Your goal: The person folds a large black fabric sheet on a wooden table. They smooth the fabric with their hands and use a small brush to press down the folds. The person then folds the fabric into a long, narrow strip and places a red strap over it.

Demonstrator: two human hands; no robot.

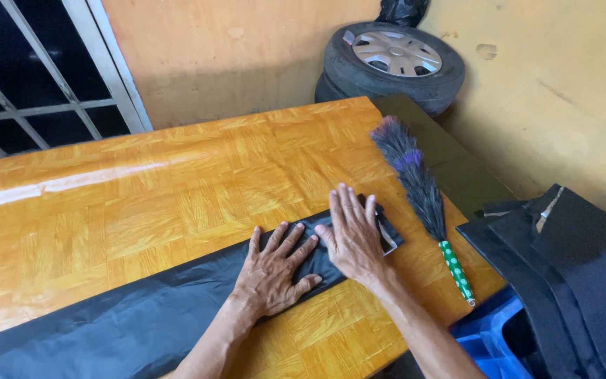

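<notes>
A long strip of black cloth lies folded across a glossy wooden table, running from the lower left to the right. My left hand lies flat on the cloth, fingers spread. My right hand presses flat on the cloth's right end, fingers together and pointing away from me. A small white tag shows at that end, beside my right hand. Neither hand grips anything.
A feather duster with a green dotted handle lies on the table's right side. A car tyre leans in the wall corner. Black cloth pieces are piled over a blue bin at the lower right. A barred window is at the left.
</notes>
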